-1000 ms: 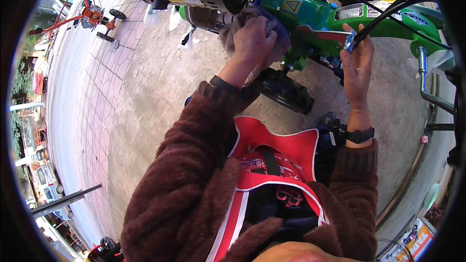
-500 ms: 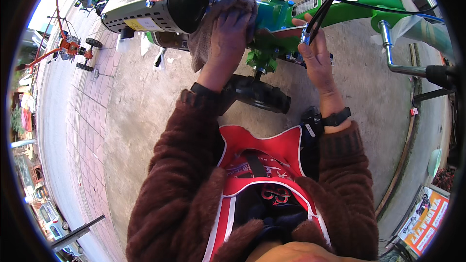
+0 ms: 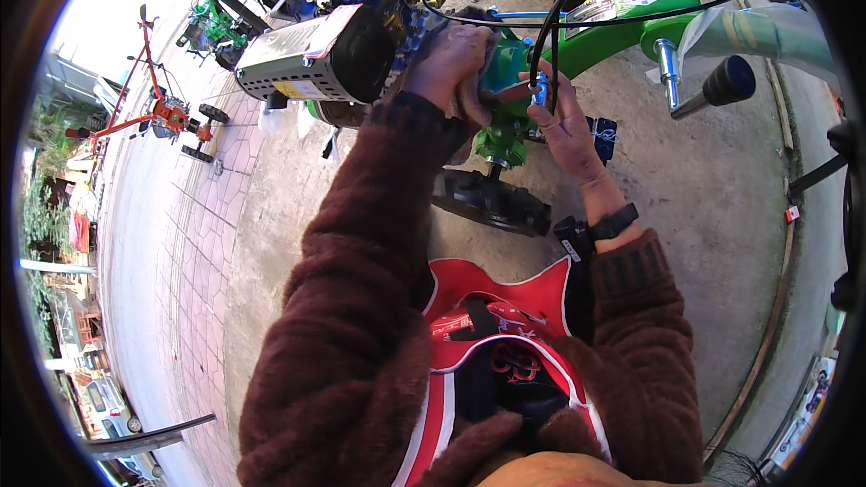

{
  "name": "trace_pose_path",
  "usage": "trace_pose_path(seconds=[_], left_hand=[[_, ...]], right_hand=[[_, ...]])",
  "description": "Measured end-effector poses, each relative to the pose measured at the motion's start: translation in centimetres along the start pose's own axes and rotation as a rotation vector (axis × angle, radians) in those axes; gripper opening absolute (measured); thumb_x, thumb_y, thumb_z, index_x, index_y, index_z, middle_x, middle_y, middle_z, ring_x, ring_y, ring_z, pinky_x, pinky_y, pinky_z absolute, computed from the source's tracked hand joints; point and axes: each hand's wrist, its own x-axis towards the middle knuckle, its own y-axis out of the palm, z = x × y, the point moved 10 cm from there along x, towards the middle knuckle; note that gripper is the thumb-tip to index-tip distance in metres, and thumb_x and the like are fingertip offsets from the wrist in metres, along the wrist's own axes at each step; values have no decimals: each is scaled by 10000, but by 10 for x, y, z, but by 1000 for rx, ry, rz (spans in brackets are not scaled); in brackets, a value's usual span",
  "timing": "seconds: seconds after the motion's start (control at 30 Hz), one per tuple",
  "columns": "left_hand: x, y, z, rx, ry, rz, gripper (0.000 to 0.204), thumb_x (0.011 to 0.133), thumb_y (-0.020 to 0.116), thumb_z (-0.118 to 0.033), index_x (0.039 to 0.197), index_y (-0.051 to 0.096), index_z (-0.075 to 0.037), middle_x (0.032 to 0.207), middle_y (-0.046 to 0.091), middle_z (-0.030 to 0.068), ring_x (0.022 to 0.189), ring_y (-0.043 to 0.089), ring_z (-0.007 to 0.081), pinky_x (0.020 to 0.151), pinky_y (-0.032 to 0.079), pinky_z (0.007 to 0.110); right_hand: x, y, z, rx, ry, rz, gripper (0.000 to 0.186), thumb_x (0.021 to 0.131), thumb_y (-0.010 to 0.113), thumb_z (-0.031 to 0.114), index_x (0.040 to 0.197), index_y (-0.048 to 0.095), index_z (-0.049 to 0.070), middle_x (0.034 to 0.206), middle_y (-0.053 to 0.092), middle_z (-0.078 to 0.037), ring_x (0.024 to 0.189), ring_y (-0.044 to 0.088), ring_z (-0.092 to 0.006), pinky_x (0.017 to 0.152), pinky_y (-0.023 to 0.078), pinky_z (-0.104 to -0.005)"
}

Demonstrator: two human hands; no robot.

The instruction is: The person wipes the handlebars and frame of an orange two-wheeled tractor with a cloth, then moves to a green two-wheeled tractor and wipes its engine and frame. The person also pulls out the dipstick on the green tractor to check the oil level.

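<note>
A green walk-behind tiller stands before me, with its green body (image 3: pixel 591 32) and a silver-and-black muffler (image 3: pixel 298 59) on the left. My left hand (image 3: pixel 454 59) is curled over a greyish-brown cloth (image 3: pixel 472 97), pressing it against the machine between the engine and the green housing (image 3: pixel 510 63). Most of the cloth lies hidden under that hand. Thumb and fingers of my right hand (image 3: pixel 570 135) close around a silver cable fitting (image 3: pixel 539 90), where black cables (image 3: pixel 545 32) come down. Below both hands sits a black ribbed tyre (image 3: pixel 492 203).
A metal crank with a black handle (image 3: pixel 729 81) juts out at the right. The plastic-wrapped green handlebar (image 3: pixel 767 41) reaches toward the right rim. An orange tiller (image 3: pixel 170 115) stands on the paving at left, with more green machines (image 3: pixel 216 32) behind.
My left hand has shifted from lying spread on the cloth to reaching farther over the housing with bent fingers. The right hand stays at the cable fitting. The whole view has shifted.
</note>
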Motion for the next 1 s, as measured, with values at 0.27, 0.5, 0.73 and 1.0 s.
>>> trace_pose_path(seconds=[0.27,0.5,0.73,1.0], left_hand=[[11,8,3,-20,-11,-47,254,903,523,-154,1093,689,-121,1044,702,130,1040,655,318,914,495,407],[-36,19,-18,-821,116,27,249,926,567,-162,1140,693,-137,1075,680,98,1035,615,283,937,465,377],[-42,1,-37,-411,252,-86,311,939,547,-237,1225,651,-173,1184,645,97,1122,540,296,999,378,391],[-1,23,-15,-271,12,-200,313,920,542,-277,1188,653,-161,1200,640,111,1149,558,323,968,410,431]], right_hand=[[0,2,3,5,-18,10,623,962,638,194,1482,326,47,1296,539,-91,1150,536,-142,1023,395,-304],[0,1,-1,52,-1,-10,617,959,642,189,1481,342,52,1284,546,-78,1138,536,-140,1026,390,-303],[-1,1,3,24,-7,-26,625,955,647,181,1484,346,38,1324,517,-57,1147,511,-133,1032,365,-281],[0,1,5,-39,-10,-16,618,964,638,207,1486,346,49,1269,521,-45,1104,500,-120,1012,370,-274]])
